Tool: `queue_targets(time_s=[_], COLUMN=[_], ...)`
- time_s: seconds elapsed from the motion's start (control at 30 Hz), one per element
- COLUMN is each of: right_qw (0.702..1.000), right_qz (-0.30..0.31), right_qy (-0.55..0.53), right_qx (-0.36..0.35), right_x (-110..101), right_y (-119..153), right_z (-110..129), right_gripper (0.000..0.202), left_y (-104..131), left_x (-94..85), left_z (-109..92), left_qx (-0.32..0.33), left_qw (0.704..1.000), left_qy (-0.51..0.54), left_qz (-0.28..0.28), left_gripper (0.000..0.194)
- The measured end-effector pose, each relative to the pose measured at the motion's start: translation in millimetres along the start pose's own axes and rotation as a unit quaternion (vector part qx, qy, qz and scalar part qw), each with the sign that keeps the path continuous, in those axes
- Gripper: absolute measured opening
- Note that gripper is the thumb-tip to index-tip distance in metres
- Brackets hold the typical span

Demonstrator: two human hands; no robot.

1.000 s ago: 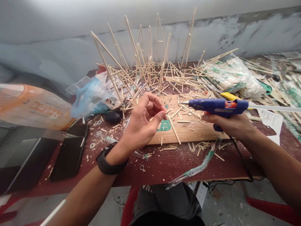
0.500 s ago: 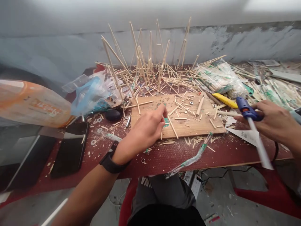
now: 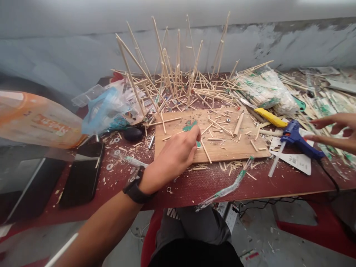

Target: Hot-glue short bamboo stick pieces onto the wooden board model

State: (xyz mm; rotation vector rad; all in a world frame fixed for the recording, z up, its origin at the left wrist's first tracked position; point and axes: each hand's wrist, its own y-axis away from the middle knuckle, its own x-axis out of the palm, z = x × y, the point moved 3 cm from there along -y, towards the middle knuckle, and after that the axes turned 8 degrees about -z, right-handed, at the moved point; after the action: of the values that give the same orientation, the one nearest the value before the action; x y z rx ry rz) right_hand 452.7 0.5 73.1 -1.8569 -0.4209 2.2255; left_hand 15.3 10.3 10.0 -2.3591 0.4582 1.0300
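Observation:
My left hand point(image 3: 178, 150), with a dark watch point(image 3: 137, 187) on its wrist, rests over the wooden board point(image 3: 178, 115). Its fingers are pinched together and whatever they hold is hidden. A thin wooden stick point(image 3: 206, 151) lies slanted by the fingertips, and green patches point(image 3: 190, 125) mark the board beyond the knuckles. At the right edge my right hand point(image 3: 338, 129) is open in the air, fingers apart. Just left of it, the blue hot glue gun point(image 3: 299, 139) lies on the table with a glue stick point(image 3: 276, 159) out of its back.
Upright stick frames point(image 3: 178, 66) stand behind the board. A yellow utility knife point(image 3: 269, 117) lies near the glue gun. Bagged sticks point(image 3: 267, 89) are at the back right. To the left are a phone point(image 3: 82, 176), a black mouse point(image 3: 132, 134) and an orange-white bag point(image 3: 41, 120).
My right hand has let go of the glue gun, which now lies on the table, and has moved off to the right. My left hand has stayed over the board, shifting only slightly.

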Motion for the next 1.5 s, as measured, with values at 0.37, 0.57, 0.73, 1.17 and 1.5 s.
queue_targets(time_s=[0.37,0.57,0.73,1.17,1.5], right_qw=[0.877,0.868,0.866,0.873,0.88], right_qz=[0.053,0.088,0.079,0.059,0.057], right_qy=[-0.176,-0.142,-0.137,-0.15,-0.147], right_qx=[-0.444,-0.468,-0.475,-0.46,-0.449], right_x=[88.8,106.1,108.8,112.7,112.4], right_y=[-9.4,-11.0,-10.4,-6.5,-3.8], right_z=[190.9,206.7,208.1,200.9,202.0], right_gripper=[0.035,0.061,0.06,0.065,0.062], left_y=[-2.6,-1.3,-1.4,-3.1,-2.8], left_x=[2.1,1.3,2.4,5.1,5.0], left_z=[3.7,-0.6,-4.0,-5.6,-5.1], left_qx=[-0.015,-0.014,-0.015,0.061,0.083], left_qw=[0.999,1.0,0.999,0.993,0.99], left_qy=[0.029,0.006,-0.045,-0.102,-0.112], left_qz=[-0.013,0.0,0.02,-0.014,-0.027], left_gripper=[0.021,0.019,0.016,0.016,0.013])
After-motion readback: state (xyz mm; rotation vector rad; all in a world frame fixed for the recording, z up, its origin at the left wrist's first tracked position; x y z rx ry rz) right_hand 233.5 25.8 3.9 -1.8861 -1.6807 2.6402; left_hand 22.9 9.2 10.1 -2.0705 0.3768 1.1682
